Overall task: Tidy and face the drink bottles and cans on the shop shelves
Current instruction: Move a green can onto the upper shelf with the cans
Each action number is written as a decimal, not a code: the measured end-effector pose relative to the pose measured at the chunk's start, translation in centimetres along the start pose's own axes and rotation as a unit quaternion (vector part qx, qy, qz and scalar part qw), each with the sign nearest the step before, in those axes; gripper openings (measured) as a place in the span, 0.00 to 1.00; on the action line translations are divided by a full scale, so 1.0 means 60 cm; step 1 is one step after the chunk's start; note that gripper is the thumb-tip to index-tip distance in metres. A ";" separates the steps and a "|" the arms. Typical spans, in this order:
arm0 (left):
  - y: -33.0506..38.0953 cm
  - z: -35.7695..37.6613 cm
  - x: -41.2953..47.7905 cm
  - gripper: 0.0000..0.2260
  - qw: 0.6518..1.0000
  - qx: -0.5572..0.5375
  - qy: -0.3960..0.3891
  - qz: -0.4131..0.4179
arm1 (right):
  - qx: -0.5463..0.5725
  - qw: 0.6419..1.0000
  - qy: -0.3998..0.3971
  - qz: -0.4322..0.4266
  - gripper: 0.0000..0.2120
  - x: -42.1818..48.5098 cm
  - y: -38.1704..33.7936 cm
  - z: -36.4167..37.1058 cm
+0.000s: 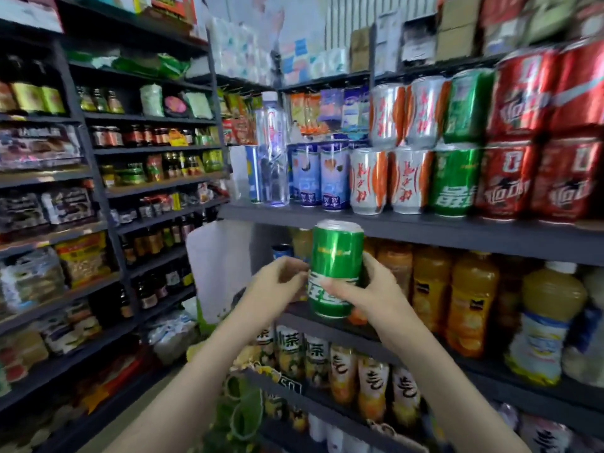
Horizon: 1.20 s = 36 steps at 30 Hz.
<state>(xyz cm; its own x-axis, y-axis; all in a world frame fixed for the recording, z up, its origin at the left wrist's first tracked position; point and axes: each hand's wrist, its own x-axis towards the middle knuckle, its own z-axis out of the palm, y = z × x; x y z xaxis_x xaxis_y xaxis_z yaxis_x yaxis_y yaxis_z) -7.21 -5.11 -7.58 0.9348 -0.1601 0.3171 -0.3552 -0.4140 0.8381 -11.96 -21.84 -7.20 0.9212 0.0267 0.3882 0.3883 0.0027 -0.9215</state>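
Grip: the green can [337, 256] is held upright in mid-air before the shelves, clamped by the right hand [362, 291], thumb across the label; the left hand [281, 279] is curled against its left side.
Drop: the can may be let slip onto the tea bottles [315, 358] below if it is turned by fingertips alone.
Stack: the stacked green cans [456, 178] on the upper shelf [425, 228] may be toppled if it is pushed in hard.
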 end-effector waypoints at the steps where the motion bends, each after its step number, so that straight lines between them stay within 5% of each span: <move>1: 0.009 0.006 0.023 0.08 1.000 -0.011 -0.009 0.025 | -0.004 1.000 0.023 -0.020 0.19 0.008 -0.014 -0.012; 6: 0.057 0.031 0.104 0.03 0.991 -0.043 -0.024 0.126 | -0.043 0.985 0.117 -0.119 0.24 0.041 -0.093 -0.066; 12: 0.150 0.047 0.177 0.06 0.964 -0.064 -0.054 0.251 | -0.153 0.931 0.246 -0.221 0.17 0.105 -0.187 -0.123; 16: 0.227 0.061 0.211 0.09 0.945 -0.086 -0.097 0.299 | -0.175 0.911 0.312 -0.207 0.17 0.155 -0.220 -0.156; 20: 0.294 0.074 0.246 0.23 0.928 -0.092 -0.191 0.308 | -0.154 0.929 0.288 -0.174 0.22 0.179 -0.227 -0.169; 23: 0.319 0.079 0.270 0.21 0.920 -0.073 -0.211 0.323 | -0.178 0.930 0.266 -0.183 0.23 0.185 -0.228 -0.165; 28: 0.335 0.096 0.301 0.18 0.915 -0.126 -0.208 0.323 | -0.214 0.927 0.246 -0.183 0.10 0.175 -0.244 -0.176; 36: 0.361 0.160 0.351 0.13 0.946 -0.119 -0.143 0.265 | -0.398 0.773 0.460 -0.179 0.14 0.141 -0.229 -0.257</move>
<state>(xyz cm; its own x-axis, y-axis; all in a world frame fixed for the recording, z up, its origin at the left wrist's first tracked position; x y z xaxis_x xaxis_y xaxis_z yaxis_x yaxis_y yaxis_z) 4.73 -26.03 12.97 0.5755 -0.5380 0.6160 -0.7312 -0.0011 0.6822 -9.07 -37.04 8.86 0.2382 -0.5563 0.7961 0.1780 -0.7808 -0.5988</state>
